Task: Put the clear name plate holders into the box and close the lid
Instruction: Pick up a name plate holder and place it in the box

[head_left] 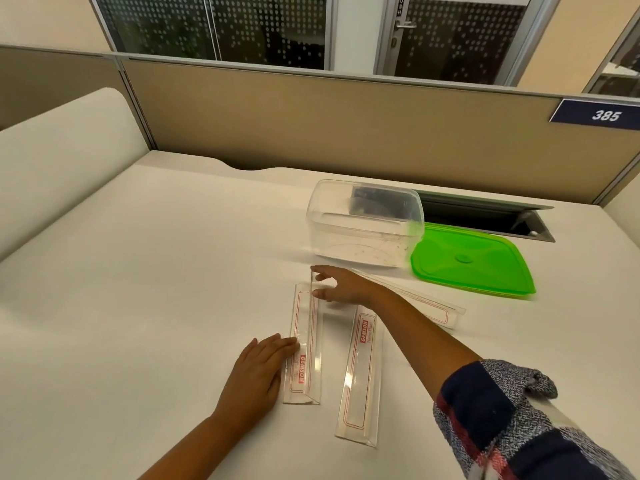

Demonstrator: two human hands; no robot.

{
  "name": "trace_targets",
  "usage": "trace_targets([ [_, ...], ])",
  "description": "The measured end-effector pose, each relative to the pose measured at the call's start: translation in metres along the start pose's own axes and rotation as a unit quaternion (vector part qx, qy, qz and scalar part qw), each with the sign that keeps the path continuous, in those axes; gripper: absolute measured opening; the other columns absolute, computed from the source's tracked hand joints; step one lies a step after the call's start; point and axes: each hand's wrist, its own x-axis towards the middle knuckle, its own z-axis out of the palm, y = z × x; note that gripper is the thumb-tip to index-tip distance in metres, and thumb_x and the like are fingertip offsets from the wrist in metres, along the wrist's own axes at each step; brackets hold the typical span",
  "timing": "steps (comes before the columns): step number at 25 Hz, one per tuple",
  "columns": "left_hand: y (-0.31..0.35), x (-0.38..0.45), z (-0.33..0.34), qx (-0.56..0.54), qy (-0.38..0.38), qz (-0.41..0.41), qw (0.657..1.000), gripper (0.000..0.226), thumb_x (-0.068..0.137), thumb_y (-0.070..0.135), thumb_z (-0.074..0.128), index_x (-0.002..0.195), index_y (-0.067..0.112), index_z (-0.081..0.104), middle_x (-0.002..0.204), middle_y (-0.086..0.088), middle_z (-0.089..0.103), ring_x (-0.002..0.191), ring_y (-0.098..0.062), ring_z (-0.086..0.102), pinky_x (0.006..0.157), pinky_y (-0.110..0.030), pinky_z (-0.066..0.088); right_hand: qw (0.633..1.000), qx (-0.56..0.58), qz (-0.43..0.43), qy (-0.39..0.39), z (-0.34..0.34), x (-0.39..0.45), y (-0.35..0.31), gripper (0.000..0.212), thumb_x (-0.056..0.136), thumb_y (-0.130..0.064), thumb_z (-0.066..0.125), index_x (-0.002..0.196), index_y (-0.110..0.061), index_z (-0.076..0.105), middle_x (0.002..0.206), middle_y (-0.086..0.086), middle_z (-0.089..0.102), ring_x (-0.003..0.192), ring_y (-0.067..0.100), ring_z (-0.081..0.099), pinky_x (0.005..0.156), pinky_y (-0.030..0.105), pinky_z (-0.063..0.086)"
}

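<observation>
Three clear name plate holders with red print lie on the white desk. My right hand [341, 285] pinches the far end of the left holder [306, 344], thumb and fingers around its top edge. My left hand [258, 370] rests flat against that holder's near left side. A second holder [362, 375] lies just to the right, and a third holder [429, 306] lies partly under my right forearm. The clear box [363, 225] stands open behind them, empty. Its green lid [474, 263] lies flat to the right of the box.
A tan partition wall runs along the desk's far edge, with a blue sign reading 385 [601, 115]. An open cable slot [485, 216] is sunk into the desk behind the box and lid. A cream panel [59, 157] borders the left side.
</observation>
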Motion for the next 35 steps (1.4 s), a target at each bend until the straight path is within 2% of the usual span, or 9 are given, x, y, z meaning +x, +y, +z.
trace_targets([
  [5, -0.002, 0.006, 0.000, 0.006, 0.007, 0.010, 1.000, 0.043, 0.084, 0.016, 0.037, 0.120, 0.020, 0.061, 0.128, 0.004, 0.062, 0.124, -0.021, 0.053, 0.104, -0.049, 0.035, 1.000, -0.023, 0.012, -0.001, -0.017, -0.003, 0.013, 0.042, 0.080, -0.036, 0.069, 0.115, -0.017, 0.057, 0.114, -0.001, 0.057, 0.102, 0.013, 0.051, 0.088, 0.026, 0.041],
  [10, -0.007, 0.004, -0.002, -0.025, -0.011, 0.027, 0.999, 0.053, 0.090, 0.046, 0.039, 0.138, 0.023, 0.038, 0.144, 0.010, 0.036, 0.137, -0.013, 0.026, 0.114, -0.014, 0.004, 0.997, 0.066, 0.015, 0.021, -0.022, -0.015, 0.018, 0.021, 0.079, -0.034, 0.071, 0.090, -0.022, 0.059, 0.103, -0.005, 0.060, 0.097, 0.011, 0.055, 0.088, 0.029, 0.045],
  [12, -0.007, 0.003, -0.005, -0.079, -0.035, 0.001, 0.996, 0.058, 0.088, 0.035, 0.051, 0.140, 0.028, 0.026, 0.145, 0.015, 0.020, 0.138, -0.003, 0.017, 0.110, -0.006, -0.004, 0.992, 0.124, 0.013, 0.019, -0.021, -0.020, 0.015, 0.013, 0.083, -0.028, 0.068, 0.085, -0.021, 0.058, 0.097, 0.000, 0.065, 0.088, 0.010, 0.058, 0.080, 0.027, 0.049],
  [15, -0.009, 0.004, -0.012, -0.225, -0.021, -0.121, 0.967, 0.045, 0.093, 0.016, 0.050, 0.135, 0.030, 0.041, 0.143, 0.008, 0.042, 0.135, -0.013, 0.032, 0.111, -0.016, 0.026, 0.980, 0.195, 0.028, 0.030, -0.025, -0.029, 0.010, 0.013, 0.086, -0.023, 0.065, 0.095, -0.013, 0.063, 0.098, 0.001, 0.067, 0.086, 0.009, 0.061, 0.075, 0.021, 0.053],
  [17, -0.009, 0.010, -0.024, -0.395, -0.005, -0.198, 0.897, 0.028, 0.093, 0.019, 0.052, 0.113, 0.034, 0.065, 0.117, 0.013, 0.067, 0.116, -0.014, 0.057, 0.086, -0.017, 0.053, 0.973, 0.220, 0.042, 0.060, -0.032, -0.036, 0.009, 0.018, 0.087, -0.023, 0.063, 0.099, -0.010, 0.065, 0.096, 0.001, 0.067, 0.084, 0.007, 0.062, 0.071, 0.018, 0.054],
  [19, -0.008, 0.016, -0.035, -0.490, 0.051, -0.216, 0.843, 0.030, 0.092, 0.013, 0.049, 0.098, 0.032, 0.072, 0.103, 0.016, 0.071, 0.105, -0.012, 0.062, 0.073, -0.012, 0.054, 0.958, 0.260, 0.064, 0.104, -0.041, -0.043, 0.008, 0.016, 0.087, -0.025, 0.063, 0.094, -0.011, 0.066, 0.095, 0.004, 0.067, 0.077, 0.009, 0.062, 0.067, 0.017, 0.055],
  [22, -0.004, 0.027, -0.042, -0.556, 0.117, -0.213, 0.795, 0.041, 0.096, 0.004, 0.033, 0.098, 0.020, 0.070, 0.105, 0.007, 0.072, 0.107, -0.019, 0.063, 0.086, -0.027, 0.052, 0.927, 0.319, 0.103, 0.167, -0.057, -0.052, 0.006, 0.019, 0.088, -0.023, 0.061, 0.095, -0.006, 0.065, 0.100, 0.009, 0.066, 0.069, 0.015, 0.062, 0.062, 0.020, 0.057],
  [27, 0.020, 0.059, -0.051, -0.621, 0.146, -0.216, 0.739, 0.038, 0.099, 0.027, 0.030, 0.102, 0.019, 0.067, 0.108, -0.008, 0.070, 0.104, -0.019, 0.065, 0.083, -0.033, 0.052, 0.889, 0.375, 0.145, 0.218, -0.069, -0.065, -0.002, 0.029, 0.088, -0.019, 0.062, 0.105, 0.005, 0.060, 0.080, 0.008, 0.066, 0.063, 0.020, 0.065, 0.046, 0.019, 0.057],
  [35, 0.038, 0.107, -0.077, -0.628, 0.182, -0.178, 0.735, 0.035, 0.079, 0.044, 0.053, 0.077, 0.010, 0.053, 0.104, -0.009, 0.068, 0.100, -0.018, 0.066, 0.078, -0.030, 0.058, 0.874, 0.359, 0.149, 0.291, -0.094, -0.074, -0.003, 0.013, 0.091, -0.020, 0.058, 0.095, -0.008, 0.054, 0.072, 0.009, 0.065, 0.056, 0.021, 0.065, 0.041, 0.021, 0.055],
])
